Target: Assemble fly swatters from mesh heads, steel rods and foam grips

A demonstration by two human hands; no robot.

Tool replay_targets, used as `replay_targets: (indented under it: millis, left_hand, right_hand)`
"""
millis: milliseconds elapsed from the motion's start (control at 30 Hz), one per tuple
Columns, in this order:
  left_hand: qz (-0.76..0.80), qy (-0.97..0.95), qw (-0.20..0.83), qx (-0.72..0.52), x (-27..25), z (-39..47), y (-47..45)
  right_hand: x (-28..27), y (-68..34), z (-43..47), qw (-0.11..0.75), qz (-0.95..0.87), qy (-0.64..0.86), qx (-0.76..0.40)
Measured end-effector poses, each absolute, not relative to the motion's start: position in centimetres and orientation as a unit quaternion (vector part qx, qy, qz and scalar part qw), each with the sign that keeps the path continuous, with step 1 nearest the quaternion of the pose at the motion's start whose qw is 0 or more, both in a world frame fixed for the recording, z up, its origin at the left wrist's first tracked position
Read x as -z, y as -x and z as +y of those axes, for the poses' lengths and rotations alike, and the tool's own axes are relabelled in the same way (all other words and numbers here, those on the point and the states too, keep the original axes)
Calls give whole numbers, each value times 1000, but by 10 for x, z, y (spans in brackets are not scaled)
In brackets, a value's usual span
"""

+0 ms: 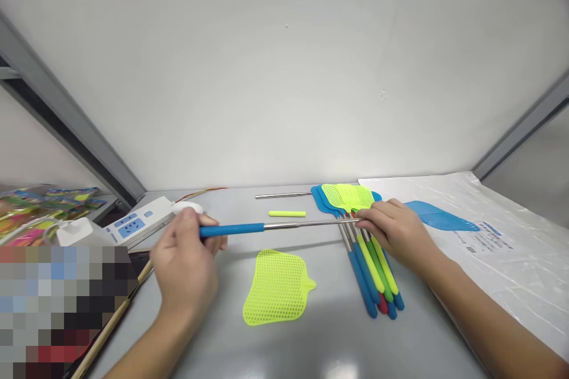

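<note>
Both hands hold a blue-handled rod (278, 225) stretched from left to right above the grey table (329, 343).
The left hand (186, 254) is closed around the end of the blue grip, while the right hand (395, 234) is pinching narrowly the thin metal end. Below the rod, on the near side, a yellow mesh head (278, 289) lies flat, its small neck pointing to the right. On the far side lie a short yellow tube (287, 214) and, behind it, a bare metal rod (282, 195). Under and beside the right hand is a pile of fly swatters (371, 266), their handles toward the near side. Farther right, a blue piece (438, 216) rests on white plastic sheeting (524, 254); at the left stands a power strip (151, 217).
</note>
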State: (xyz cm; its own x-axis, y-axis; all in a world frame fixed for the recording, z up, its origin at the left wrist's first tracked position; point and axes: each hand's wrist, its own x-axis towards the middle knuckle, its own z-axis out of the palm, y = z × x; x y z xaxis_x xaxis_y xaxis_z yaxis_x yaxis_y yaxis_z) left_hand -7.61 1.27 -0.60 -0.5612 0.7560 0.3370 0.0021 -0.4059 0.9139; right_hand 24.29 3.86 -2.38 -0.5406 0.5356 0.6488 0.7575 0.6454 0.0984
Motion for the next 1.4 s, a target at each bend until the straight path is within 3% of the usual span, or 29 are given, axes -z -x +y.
replay_targets:
  millis: [133, 300, 500, 633, 733, 967, 1133, 1233, 1400]
  left_hand:
    - [449, -339, 283, -777, -3, 34, 106]
    - [447, -433, 243, -744, 6, 37, 112]
    - [466, -480, 403, -624, 11, 27, 99]
    - [451, -464, 444, -619, 11, 16, 83]
    - [466, -539, 462, -528, 16, 1, 62]
    - [526, -648, 374, -405, 16, -11, 50]
    - [558, -772, 174, -250, 17, 3, 68]
    - [585, -766, 91, -252, 17, 12, 81]
    - [590, -749, 100, -285, 12, 20, 97]
  right_hand:
    - [24, -259, 47, 296, -846, 382, 226]
    - [24, -250, 39, 303, -854, 355, 230]
    - [23, -240, 31, 309, -848, 347, 254]
    - [23, -219, 17, 296, -864, 327, 244]
    - [23, -200, 4, 259, -890, 310, 212]
    - [24, -188, -6, 239, -900, 315, 186]
    - [23, -200, 6, 237, -893, 341, 175]
    - [21, -212, 16, 247, -866, 392, 191]
    - [22, -217, 21, 241, -865, 391, 203]
